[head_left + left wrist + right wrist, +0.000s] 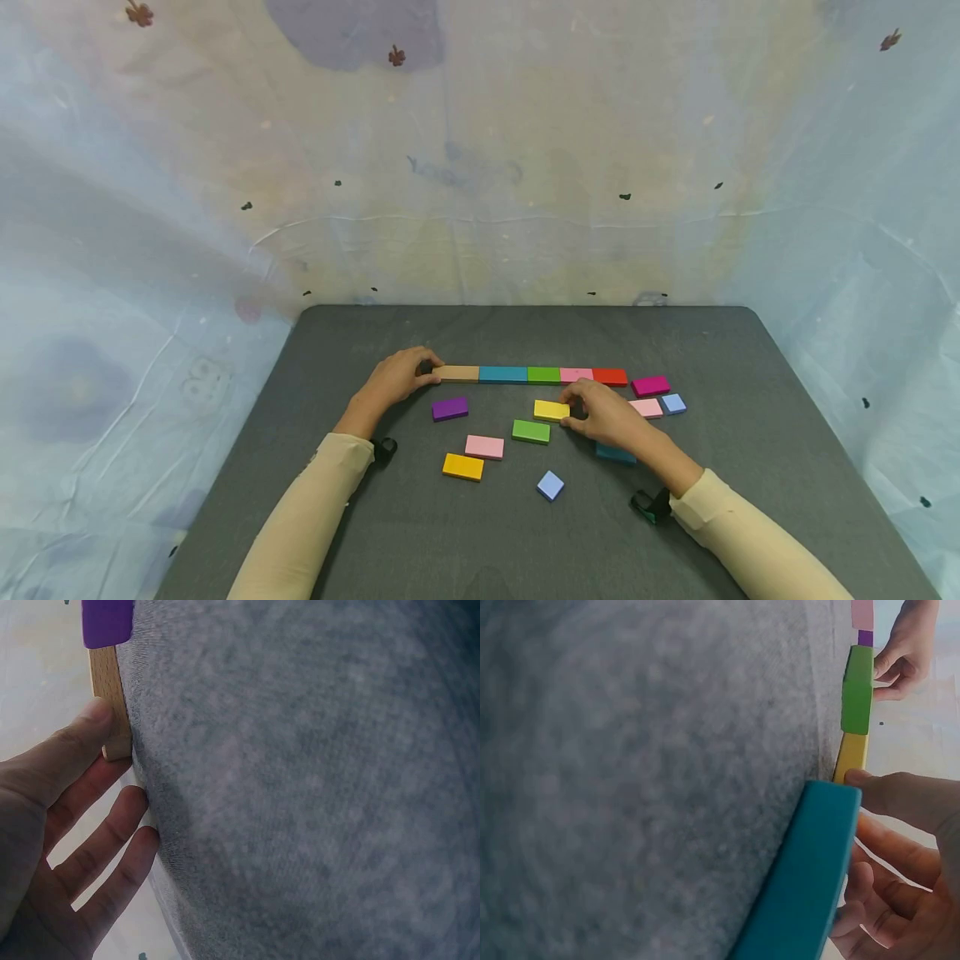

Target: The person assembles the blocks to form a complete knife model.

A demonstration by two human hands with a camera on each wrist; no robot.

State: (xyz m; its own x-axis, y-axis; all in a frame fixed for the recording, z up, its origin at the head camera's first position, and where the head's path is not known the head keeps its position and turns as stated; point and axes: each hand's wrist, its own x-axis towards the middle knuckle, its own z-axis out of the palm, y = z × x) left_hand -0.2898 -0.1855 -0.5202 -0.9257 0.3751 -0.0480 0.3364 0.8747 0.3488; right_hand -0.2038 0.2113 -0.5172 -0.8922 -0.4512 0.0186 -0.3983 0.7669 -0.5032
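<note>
My left hand (401, 377) pinches the left end of a natural-wood block (457, 374) between thumb and index finger, its other fingers spread against the table in the left wrist view. That block begins a straight row, followed rightward by blue (503, 375), green (543, 375), pink (576, 374) and red (609, 377) blocks. Just in front of the row, my right hand (607, 412) grips the right end of a yellow block (551, 410) with thumb and fingers. A teal block (799, 870) lies under the right hand, partly hidden in the head view.
Loose blocks lie nearer me: purple (450, 409), green (531, 431), pink (484, 447), orange-yellow (462, 467) and a small light-blue one (550, 486). At the right are magenta (650, 386), pale pink (647, 408) and light-blue (673, 404) blocks. The grey table (420, 542) meets a draped sheet behind.
</note>
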